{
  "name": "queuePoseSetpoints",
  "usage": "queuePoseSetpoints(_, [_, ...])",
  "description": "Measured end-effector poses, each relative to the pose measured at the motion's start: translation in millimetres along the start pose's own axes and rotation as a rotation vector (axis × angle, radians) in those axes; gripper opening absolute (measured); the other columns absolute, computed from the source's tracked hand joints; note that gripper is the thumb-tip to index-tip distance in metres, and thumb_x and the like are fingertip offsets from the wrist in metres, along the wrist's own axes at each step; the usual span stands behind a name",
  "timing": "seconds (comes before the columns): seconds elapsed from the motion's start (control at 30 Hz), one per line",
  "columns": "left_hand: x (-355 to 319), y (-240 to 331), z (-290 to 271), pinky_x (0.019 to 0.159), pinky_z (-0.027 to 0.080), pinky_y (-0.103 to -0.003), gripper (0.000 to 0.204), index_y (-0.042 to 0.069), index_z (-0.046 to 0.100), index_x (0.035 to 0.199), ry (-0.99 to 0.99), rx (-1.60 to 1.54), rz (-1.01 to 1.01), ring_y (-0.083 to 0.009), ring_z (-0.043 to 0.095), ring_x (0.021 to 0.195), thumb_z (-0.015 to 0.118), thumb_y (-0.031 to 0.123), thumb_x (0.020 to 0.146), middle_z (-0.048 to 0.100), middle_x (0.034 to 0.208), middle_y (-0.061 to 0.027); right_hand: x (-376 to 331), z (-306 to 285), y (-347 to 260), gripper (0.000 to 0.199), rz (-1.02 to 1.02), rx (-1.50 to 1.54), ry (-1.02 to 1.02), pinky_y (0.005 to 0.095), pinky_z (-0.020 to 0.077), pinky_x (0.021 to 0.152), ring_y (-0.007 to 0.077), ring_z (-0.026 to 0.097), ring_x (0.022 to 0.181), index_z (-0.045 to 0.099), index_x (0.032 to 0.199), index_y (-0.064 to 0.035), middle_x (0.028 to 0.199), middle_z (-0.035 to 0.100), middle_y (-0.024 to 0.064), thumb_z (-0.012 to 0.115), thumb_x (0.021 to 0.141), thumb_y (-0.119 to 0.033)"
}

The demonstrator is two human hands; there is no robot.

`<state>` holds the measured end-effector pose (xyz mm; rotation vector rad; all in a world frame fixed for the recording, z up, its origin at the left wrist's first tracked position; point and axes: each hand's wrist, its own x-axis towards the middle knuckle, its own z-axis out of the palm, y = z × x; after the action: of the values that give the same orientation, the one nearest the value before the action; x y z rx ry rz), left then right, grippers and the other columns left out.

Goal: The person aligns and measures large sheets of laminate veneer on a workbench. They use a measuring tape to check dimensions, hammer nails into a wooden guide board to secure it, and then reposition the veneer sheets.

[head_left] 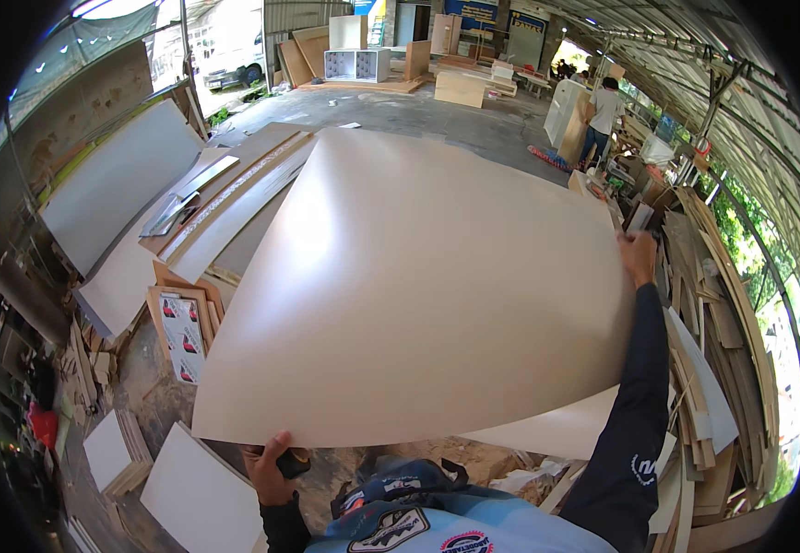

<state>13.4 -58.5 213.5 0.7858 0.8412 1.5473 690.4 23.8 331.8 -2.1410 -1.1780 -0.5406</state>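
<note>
A large, glossy beige laminate sheet [437, 276] spreads across the middle of the view, its surface bowed and a corner lifted toward the far left. My left hand [275, 465] is closed at its near edge by the lower left corner, thumb up against the rim. Beside that palm is a small dark rounded object [297, 458] whose kind I cannot make out. With the arm stretched forward, my right hand [638, 256] grips the sheet's right edge; its fingertips are partly hidden. Another pale sheet [557, 422] shows beneath the near right edge.
Boards and strips [234, 198] lie left of the sheet. White panels [201, 493] stand at lower left. Long wood offcuts [718, 304] pile along the right. Farther back are a person [605, 115] beside a panel and a white cabinet [356, 65].
</note>
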Motion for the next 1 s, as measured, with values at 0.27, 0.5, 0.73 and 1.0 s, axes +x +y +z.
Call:
queuePoseSetpoints(0.27, [-115,-51,5,0.046,0.048,-0.028,0.006,0.001,0.064,0.082,0.178,0.074,-0.070,-0.0171,0.059,0.047,0.067,0.007,0.082,0.065,0.066,-0.0083,-127,70,107,0.032,0.091,0.118,-0.069,0.0417,0.0486,0.060,0.0338,0.065,0.060,0.065,0.069,0.0071,0.063,0.063,0.0216,0.070,0.082,-0.021])
queuePoseSetpoints(0.5, [-198,-60,38,0.045,0.049,-0.028,0.005,0.000,0.064,0.082,0.150,0.179,-0.159,-0.0171,0.061,0.049,0.066,0.005,0.082,0.066,0.068,-0.0086,-215,49,211,0.031,0.267,0.183,-0.118,0.0402,0.0484,0.060,0.0292,0.063,0.058,0.065,0.071,0.0073,0.061,0.062,0.0195,0.068,0.085,-0.021])
queuePoseSetpoints(0.73, [-297,-120,65,0.046,0.050,-0.027,0.010,-0.001,0.065,0.084,0.261,0.142,-0.235,-0.0149,0.061,0.050,0.069,0.008,0.083,0.066,0.069,-0.0086,-270,4,327,0.029,0.300,0.174,-0.115,0.0401,0.0491,0.061,0.0316,0.066,0.062,0.067,0.075,0.0056,0.068,0.066,0.0208,0.067,0.085,-0.022])
queuePoseSetpoints(1.0, [-379,-166,71,0.046,0.049,-0.027,0.019,-0.002,0.065,0.089,0.258,0.291,-0.343,-0.0149,0.061,0.051,0.074,0.013,0.080,0.067,0.071,-0.0095,-341,-51,414,0.027,0.384,0.183,-0.115,0.0414,0.0483,0.063,0.0307,0.063,0.064,0.064,0.080,0.0067,0.070,0.065,0.0207,0.061,0.087,-0.019])
